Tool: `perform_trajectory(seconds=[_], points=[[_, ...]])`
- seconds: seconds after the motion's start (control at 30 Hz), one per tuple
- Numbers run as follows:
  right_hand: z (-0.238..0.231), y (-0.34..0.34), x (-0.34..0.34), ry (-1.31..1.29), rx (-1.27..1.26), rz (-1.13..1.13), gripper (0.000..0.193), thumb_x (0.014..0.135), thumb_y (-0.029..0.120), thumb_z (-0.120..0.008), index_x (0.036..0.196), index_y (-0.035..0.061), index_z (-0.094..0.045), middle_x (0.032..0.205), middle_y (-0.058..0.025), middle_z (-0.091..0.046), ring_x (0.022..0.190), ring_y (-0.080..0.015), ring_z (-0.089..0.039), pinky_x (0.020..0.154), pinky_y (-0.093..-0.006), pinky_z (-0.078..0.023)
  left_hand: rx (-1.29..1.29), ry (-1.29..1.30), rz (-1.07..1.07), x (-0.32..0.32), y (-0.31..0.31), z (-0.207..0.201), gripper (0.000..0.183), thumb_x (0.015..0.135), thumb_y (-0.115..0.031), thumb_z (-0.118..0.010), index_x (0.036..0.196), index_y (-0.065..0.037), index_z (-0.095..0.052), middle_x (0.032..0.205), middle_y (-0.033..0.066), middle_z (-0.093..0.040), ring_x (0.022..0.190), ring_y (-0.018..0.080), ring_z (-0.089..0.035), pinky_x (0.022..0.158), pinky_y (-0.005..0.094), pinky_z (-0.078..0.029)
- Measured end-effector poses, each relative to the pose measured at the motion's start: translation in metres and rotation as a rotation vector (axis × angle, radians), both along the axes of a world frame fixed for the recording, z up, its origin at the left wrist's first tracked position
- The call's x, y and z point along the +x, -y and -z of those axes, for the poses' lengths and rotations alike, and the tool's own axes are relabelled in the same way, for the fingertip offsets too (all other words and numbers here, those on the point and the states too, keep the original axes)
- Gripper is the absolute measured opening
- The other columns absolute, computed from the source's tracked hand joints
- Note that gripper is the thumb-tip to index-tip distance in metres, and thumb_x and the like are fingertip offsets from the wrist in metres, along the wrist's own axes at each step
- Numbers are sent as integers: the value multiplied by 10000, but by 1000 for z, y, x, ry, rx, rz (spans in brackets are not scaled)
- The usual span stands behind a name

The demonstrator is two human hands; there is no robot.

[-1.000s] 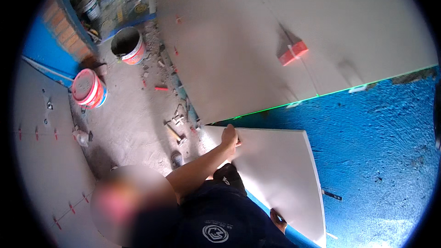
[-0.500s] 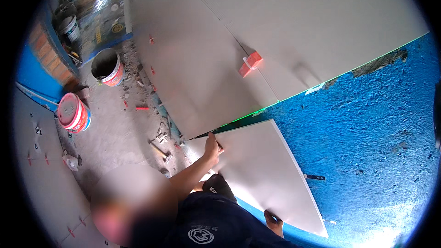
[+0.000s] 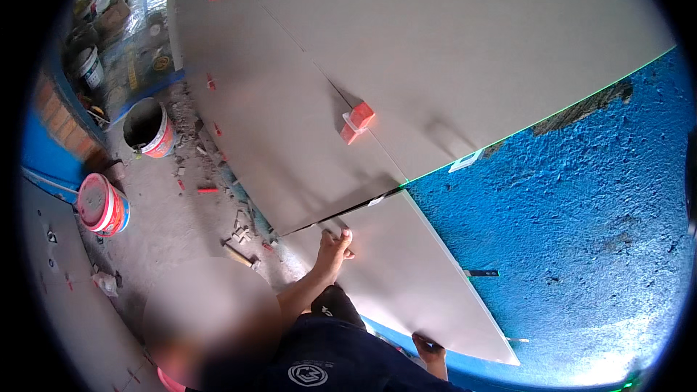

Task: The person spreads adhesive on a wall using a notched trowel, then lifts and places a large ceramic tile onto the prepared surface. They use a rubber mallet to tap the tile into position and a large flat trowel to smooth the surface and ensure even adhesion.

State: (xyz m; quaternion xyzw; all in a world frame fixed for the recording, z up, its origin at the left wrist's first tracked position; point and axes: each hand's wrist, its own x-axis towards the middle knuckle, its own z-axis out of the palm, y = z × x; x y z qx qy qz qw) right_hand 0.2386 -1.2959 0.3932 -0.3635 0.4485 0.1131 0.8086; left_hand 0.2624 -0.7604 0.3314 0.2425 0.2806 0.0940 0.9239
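A large pale grey tile (image 3: 406, 276) leans against the blue wall, its upper edge close under the tiles (image 3: 472, 51) fixed above. My left hand (image 3: 334, 254) is over its face near the upper left edge, thumb up and fingers partly bent and apart. At the bottom edge, my right hand (image 3: 430, 354) grips the tile, with its fingertips partly hidden. A small white clip (image 3: 377, 200) sits in the seam above the tile, and a dark flat strip (image 3: 482, 273) sticks out past its right edge.
A red wedge clip (image 3: 357, 122) straddles the upper tile joint. Another white clip (image 3: 465, 160) hangs along the green-lit lower edge. Rough blue wall (image 3: 573, 225) lies right. On the left floor stand an open bucket (image 3: 149, 129) and a lidded bucket (image 3: 104, 204); a hammer (image 3: 240, 254) lies by rubble.
The tile has risen closer to the upper tiles. My left hand has left its top edge and is now over its face. My right hand stays at the bottom edge. The view has shifted slightly.
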Motion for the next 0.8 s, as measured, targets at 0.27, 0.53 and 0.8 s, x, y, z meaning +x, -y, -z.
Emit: perform_trajectory(seconds=[0.27,0.53,0.8], points=[[4,4,8,8,-36,51,459,1003,353,-451,1190,-46,-583,1162,-275,-622,1166,-482,-532,1034,-669,-400,-43,-24,6,5,-5,2,671,841,-554,-714,1071,6,-423,832,39,-506,609,93,-503,661,353,-568],[20,9,15,68,-108,106,407,1008,334,-413,1028,-58,-522,669,-148,-490,742,-317,-541,1055,-660,-362,0,43,109,4,-16,3,750,821,-668,-661,983,33,-450,672,23,-486,562,110,-502,639,340,-541],[31,62,-70,185,-83,141,833,942,696,-309,1492,71,-323,1485,-203,-400,1328,-424,-418,1058,-617,-364,219,-4,149,-16,-14,-5,707,880,-657,-594,1010,35,-526,751,-6,-495,694,116,-563,721,287,-505]])
